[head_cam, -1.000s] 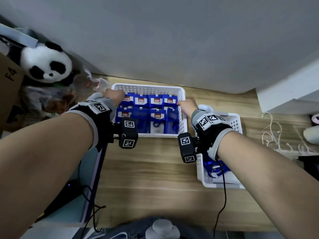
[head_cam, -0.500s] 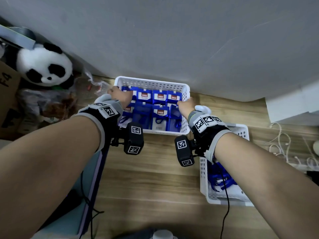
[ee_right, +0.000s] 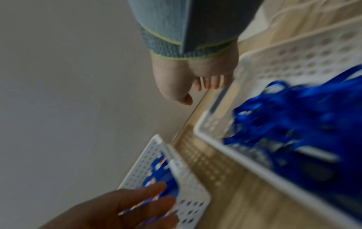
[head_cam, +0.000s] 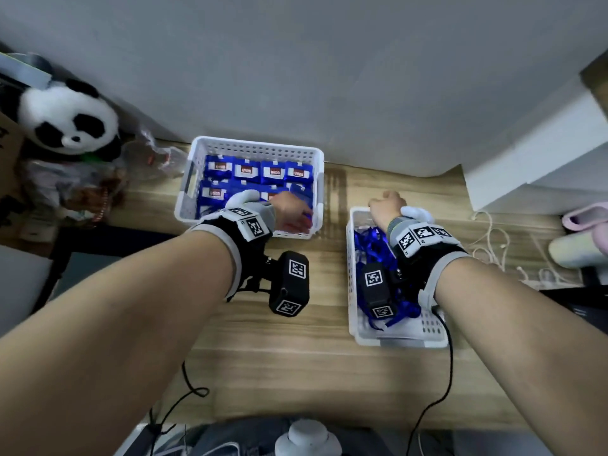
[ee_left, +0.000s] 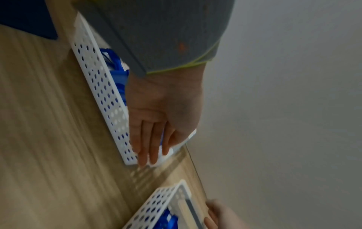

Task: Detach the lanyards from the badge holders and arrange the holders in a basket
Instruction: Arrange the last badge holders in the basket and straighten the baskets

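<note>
A white basket (head_cam: 250,149) at the back of the wooden desk holds two rows of blue badge holders (head_cam: 246,171). My left hand (head_cam: 291,213) lies over its right front corner, fingers (ee_left: 150,145) straight and resting on the rim and the holders. To the right stands a second white basket (head_cam: 401,337) full of blue lanyards (head_cam: 371,245). My right hand (head_cam: 385,207) is at that basket's far end. Its fingers (ee_right: 212,82) are curled against the far rim. Neither hand holds a holder or a lanyard.
The grey wall runs close behind both baskets. A plush panda (head_cam: 65,116) and a crumpled plastic bag (head_cam: 154,153) sit at the back left. A white box (head_cam: 526,166), white cables (head_cam: 493,245) and a pink item (head_cam: 585,215) are at the right.
Both hands were at the sides of the holder basket. The left hand has slid to its right front corner, and the right hand has moved over to the lanyard basket's far end.
</note>
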Tool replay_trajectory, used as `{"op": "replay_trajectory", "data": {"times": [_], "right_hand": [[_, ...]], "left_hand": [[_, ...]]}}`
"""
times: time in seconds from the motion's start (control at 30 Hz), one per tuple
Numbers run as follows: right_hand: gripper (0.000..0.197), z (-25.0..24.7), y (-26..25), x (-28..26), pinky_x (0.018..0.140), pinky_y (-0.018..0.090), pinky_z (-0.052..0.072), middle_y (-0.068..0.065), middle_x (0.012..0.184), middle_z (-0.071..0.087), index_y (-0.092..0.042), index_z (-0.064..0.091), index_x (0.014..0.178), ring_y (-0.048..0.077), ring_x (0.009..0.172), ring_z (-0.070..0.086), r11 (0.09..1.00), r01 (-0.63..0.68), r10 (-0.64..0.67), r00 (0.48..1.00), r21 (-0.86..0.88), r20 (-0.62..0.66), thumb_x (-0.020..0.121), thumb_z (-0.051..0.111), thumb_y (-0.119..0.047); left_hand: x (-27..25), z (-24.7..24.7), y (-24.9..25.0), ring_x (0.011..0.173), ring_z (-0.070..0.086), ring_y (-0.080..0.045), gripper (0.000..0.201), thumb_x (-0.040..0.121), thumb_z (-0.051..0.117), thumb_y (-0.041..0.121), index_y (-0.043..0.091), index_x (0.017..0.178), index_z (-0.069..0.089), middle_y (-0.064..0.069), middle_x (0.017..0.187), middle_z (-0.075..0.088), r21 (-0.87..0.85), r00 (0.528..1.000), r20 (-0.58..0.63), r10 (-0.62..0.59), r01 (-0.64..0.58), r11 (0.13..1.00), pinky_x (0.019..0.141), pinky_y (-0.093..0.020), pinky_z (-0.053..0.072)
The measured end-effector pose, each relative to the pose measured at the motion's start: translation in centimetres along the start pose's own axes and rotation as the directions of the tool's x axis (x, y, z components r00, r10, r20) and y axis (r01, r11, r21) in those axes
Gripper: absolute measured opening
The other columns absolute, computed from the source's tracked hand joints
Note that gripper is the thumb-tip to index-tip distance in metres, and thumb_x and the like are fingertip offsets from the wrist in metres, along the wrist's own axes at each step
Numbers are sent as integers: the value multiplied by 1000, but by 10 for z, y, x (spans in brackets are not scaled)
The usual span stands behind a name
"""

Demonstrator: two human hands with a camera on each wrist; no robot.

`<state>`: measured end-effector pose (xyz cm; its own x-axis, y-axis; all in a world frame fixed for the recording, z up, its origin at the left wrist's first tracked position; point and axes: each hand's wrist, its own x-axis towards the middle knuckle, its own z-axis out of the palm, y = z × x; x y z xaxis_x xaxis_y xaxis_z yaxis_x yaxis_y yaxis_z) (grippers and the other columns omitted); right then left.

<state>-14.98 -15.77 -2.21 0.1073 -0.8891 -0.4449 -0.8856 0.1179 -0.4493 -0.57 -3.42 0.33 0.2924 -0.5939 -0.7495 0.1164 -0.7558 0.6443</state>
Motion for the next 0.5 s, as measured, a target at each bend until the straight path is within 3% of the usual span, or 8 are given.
{"op": "replay_trajectory", "data": {"times": [0.07,0.13,0.2,0.27,0.33,0.4,0.5], "right_hand": [[48,-20,32,-1,107,36,35,14,140,39,-11,42,135,33,126,43,1000,-26,26,997,-6,-79,90,48,-24],[49,-32,56,-2,108,37,33,13,141,37,-11,39,136,32,128,40,998,-49,46,996,-31,-78,90,48,-23],[51,-40,75,-2,106,38,33,15,140,39,-7,39,136,33,128,40,998,-61,60,998,-32,-36,89,49,-23],[52,-44,84,-4,105,39,34,19,140,41,-2,38,137,35,128,40,996,-94,94,995,-1,33,90,49,-22],[48,-50,95,-4,104,36,33,21,143,39,3,34,139,35,131,39,995,-100,95,984,29,149,95,44,-15],[44,-52,104,-9,102,34,34,21,143,39,5,34,138,34,132,38,992,-128,120,962,16,247,98,41,-11],[42,-51,113,-5,94,31,39,19,141,43,3,40,136,32,130,42,993,-118,121,939,-29,321,97,40,-13]], "left_hand": [[-8,31,-3,93,64,-30,21,98,42,8,-3,110,55,-19,105,65,57,989,129,-75,68,996,73,-29,50],[-9,54,-3,111,60,-33,21,99,39,11,-1,109,54,-18,123,60,106,986,134,-96,82,991,86,-35,50],[-9,71,-2,115,58,-31,27,100,37,13,-2,117,51,-15,130,55,124,989,103,-105,92,988,94,-37,48],[-7,82,-2,115,58,-31,36,100,37,16,-1,131,43,-13,135,51,145,992,73,-106,95,985,93,-40,49],[-9,100,1,111,59,-32,39,99,39,18,1,135,41,-12,140,46,176,990,65,-123,110,978,88,-40,51],[-10,116,0,106,60,-33,40,98,41,17,1,135,41,-14,141,43,212,988,64,-142,125,969,85,-40,51],[-9,134,2,110,60,-34,36,96,45,13,-1,129,48,-19,132,52,217,993,50,-103,90,972,81,-40,53]]}}
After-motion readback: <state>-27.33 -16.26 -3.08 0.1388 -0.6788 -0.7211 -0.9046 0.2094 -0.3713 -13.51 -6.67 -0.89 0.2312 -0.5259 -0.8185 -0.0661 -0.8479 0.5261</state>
